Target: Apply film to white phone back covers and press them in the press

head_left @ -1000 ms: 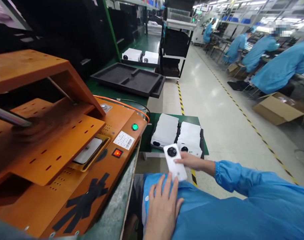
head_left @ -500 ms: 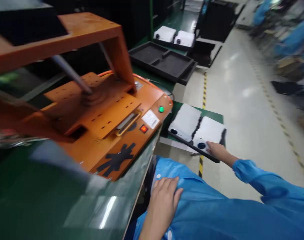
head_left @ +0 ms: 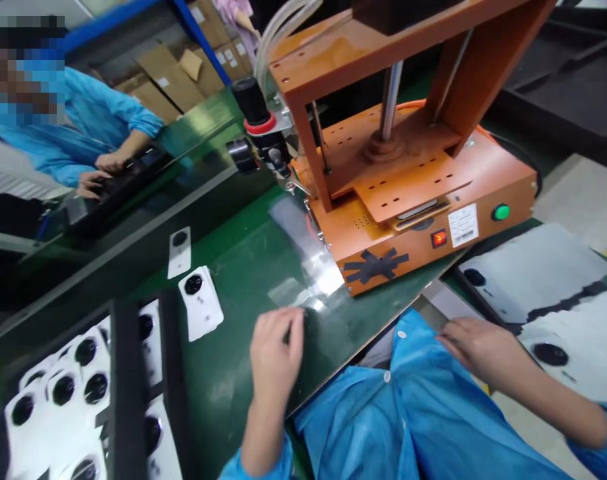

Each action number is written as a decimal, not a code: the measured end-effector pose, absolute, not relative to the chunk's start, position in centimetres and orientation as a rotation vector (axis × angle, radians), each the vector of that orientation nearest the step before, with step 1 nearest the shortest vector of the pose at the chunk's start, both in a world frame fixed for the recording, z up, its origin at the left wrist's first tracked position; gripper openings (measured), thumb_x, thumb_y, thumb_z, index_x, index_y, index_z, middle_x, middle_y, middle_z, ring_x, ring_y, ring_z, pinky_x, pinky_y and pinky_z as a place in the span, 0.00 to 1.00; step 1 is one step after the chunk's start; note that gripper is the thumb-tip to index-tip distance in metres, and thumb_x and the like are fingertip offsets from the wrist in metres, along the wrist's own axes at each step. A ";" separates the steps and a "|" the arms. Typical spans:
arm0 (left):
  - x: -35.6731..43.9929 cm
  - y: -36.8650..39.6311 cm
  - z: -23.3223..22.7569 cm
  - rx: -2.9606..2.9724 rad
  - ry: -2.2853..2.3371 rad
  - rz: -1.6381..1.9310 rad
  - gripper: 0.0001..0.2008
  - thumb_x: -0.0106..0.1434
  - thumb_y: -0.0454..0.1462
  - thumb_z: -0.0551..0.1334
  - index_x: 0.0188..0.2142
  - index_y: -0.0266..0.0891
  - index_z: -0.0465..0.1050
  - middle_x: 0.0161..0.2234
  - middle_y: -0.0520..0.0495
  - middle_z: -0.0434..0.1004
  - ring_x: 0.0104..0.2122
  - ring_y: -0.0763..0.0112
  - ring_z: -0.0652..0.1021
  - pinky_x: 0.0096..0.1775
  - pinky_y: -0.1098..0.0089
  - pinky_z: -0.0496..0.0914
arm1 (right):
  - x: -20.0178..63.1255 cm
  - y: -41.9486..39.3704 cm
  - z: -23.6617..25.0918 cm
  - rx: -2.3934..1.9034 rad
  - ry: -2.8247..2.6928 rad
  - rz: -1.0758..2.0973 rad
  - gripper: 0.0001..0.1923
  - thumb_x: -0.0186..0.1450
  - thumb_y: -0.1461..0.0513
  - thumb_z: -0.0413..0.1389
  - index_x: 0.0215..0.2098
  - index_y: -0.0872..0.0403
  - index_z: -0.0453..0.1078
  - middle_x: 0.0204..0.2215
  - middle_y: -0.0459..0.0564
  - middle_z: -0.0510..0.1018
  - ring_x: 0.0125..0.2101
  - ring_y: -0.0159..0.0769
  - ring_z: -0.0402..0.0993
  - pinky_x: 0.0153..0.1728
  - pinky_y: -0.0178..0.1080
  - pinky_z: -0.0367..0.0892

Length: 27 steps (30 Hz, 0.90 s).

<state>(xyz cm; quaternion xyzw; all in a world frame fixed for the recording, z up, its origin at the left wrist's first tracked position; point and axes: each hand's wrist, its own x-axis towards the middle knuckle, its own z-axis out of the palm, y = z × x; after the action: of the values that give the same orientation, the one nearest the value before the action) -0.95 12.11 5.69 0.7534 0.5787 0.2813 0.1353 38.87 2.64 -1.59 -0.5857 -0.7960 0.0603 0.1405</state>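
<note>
My left hand (head_left: 276,350) is above the green tabletop (head_left: 233,387), its fingers loosely bent and a gap between thumb and fingers; nothing shows in it. To its left lies a short stack of white phone back covers (head_left: 203,307) with round black camera areas, and a single cover (head_left: 180,252) is behind that. My right hand (head_left: 476,347) hovers over the front of my blue smock, empty, with loosely bent fingers. Beside it stand stacks of white covers (head_left: 573,333) in a dark tray. The orange press machine (head_left: 403,247) has a lit red switch and a green button.
A black tray (head_left: 123,400) full of white covers stands at the lower left. Across the bench, a co-worker's hands (head_left: 103,175) rest on a dark tray. A black pressure regulator (head_left: 258,127) juts from the press. More dark trays (head_left: 568,80) sit at the right.
The view has swung left, bringing in the cover trays and the co-worker. My right hand has come off the white covers toward my smock. My left hand has left my smock for the tabletop.
</note>
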 end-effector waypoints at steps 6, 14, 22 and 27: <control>-6.2 18.5 2.3 2.045 2.115 0.717 0.20 0.66 0.45 0.65 0.55 0.42 0.75 0.60 0.41 0.75 0.58 0.43 0.70 0.58 0.41 0.62 | 22.3 10.1 5.2 -0.953 -2.474 0.288 0.13 0.74 0.58 0.52 0.33 0.53 0.71 0.28 0.46 0.75 0.30 0.34 0.70 0.32 0.39 0.62; -6.5 17.5 1.5 2.007 2.071 0.708 0.17 0.65 0.42 0.66 0.54 0.51 0.77 0.58 0.50 0.78 0.60 0.54 0.69 0.61 0.48 0.61 | 11.1 21.4 4.9 -1.101 -2.459 0.106 0.09 0.72 0.67 0.52 0.48 0.56 0.72 0.43 0.55 0.76 0.44 0.43 0.68 0.42 0.44 0.63; -6.8 18.1 1.4 1.999 2.067 0.719 0.10 0.68 0.40 0.63 0.46 0.53 0.81 0.56 0.53 0.79 0.60 0.54 0.68 0.61 0.47 0.60 | 10.8 21.9 3.8 -0.878 -2.508 -0.071 0.10 0.74 0.66 0.50 0.44 0.58 0.74 0.43 0.56 0.76 0.47 0.44 0.64 0.47 0.47 0.58; -6.7 17.7 1.6 2.052 2.052 0.642 0.17 0.67 0.44 0.63 0.55 0.54 0.77 0.61 0.51 0.74 0.63 0.50 0.65 0.62 0.44 0.57 | 10.7 21.7 3.8 -0.917 -2.528 -0.107 0.09 0.73 0.66 0.51 0.42 0.59 0.74 0.44 0.58 0.76 0.47 0.46 0.64 0.45 0.47 0.58</control>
<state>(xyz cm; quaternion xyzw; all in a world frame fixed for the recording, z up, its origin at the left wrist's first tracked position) -6.66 17.69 1.57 0.6879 0.6879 0.2153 0.0846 10.72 21.71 3.77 -0.3320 -0.9157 -0.0386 0.2233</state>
